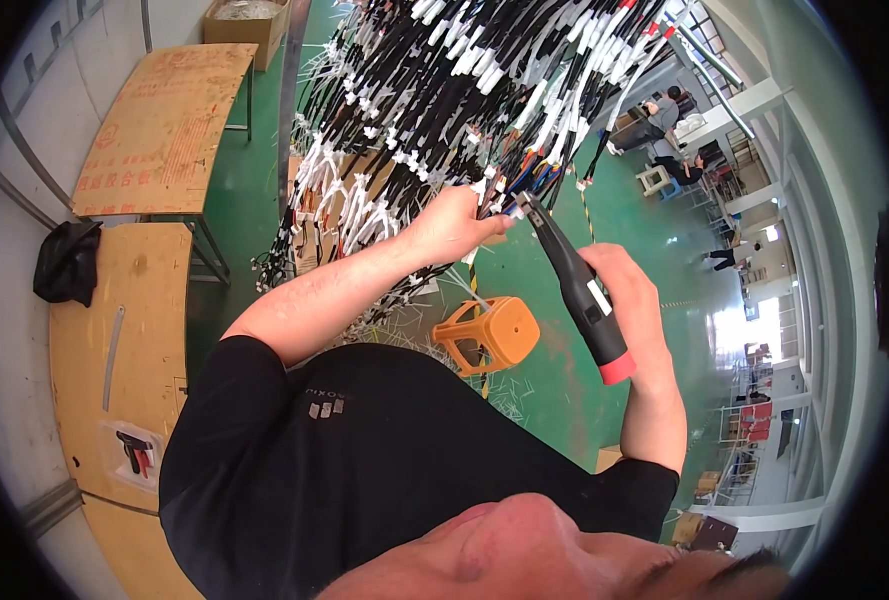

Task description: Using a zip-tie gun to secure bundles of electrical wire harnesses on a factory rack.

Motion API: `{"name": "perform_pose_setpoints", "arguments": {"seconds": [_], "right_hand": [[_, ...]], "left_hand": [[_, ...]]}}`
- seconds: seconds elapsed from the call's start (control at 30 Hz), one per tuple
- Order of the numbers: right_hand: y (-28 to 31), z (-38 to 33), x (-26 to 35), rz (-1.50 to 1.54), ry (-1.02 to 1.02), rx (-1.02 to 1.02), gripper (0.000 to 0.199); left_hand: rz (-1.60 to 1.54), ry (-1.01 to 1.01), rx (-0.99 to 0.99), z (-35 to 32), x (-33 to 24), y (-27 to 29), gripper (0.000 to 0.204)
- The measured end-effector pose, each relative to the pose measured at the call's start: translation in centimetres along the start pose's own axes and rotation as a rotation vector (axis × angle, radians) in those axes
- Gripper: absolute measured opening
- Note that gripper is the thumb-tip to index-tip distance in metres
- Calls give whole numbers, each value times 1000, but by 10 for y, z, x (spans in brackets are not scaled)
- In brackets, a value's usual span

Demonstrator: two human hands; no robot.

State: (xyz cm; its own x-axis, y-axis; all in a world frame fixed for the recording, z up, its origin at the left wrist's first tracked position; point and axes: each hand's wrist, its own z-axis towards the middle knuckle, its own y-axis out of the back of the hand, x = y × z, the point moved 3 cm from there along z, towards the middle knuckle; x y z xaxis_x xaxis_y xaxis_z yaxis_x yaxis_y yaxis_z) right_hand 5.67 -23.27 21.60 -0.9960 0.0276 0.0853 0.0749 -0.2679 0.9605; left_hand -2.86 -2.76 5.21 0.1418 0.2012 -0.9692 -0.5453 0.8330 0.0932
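Note:
A dense hanging mass of cables (434,110), black and white with white tags and connectors, fills the top middle. My left hand (452,226) is closed at its lower right edge, thumb and fingers pinched on a few cable ends. To the right, my right hand (626,292) is wrapped round a black handheld power tool (576,275) with a red end cap. The tool's narrow metal tip points up and left, close to my left fingertips and some blue and orange wires (546,172). Whether the tip touches a wire cannot be made out.
An orange plastic stool (504,333) stands on the green floor among scattered clippings. At left are wooden tables (154,130), a black bag (68,262) and a clear tray (130,455) with red-and-black tools. A cardboard box (246,22) sits at the back; several people work far right.

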Motion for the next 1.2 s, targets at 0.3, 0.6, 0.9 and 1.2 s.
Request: {"name": "perform_pose_setpoints", "arguments": {"seconds": [0.3,0.6,0.9,1.2], "right_hand": [[10,14,-15,168,14,154,36],[27,30,-21,264,3,343,36],[26,30,-25,248,22,333,39],[23,29,-13,194,21,318,43]], "left_hand": [[-198,-47,118,1,15,6,29],[-78,27,148,-3,-1,11,21],[-218,-141,3,-3,14,8,21],[-263,-115,-23,-4,27,2,25]]}}
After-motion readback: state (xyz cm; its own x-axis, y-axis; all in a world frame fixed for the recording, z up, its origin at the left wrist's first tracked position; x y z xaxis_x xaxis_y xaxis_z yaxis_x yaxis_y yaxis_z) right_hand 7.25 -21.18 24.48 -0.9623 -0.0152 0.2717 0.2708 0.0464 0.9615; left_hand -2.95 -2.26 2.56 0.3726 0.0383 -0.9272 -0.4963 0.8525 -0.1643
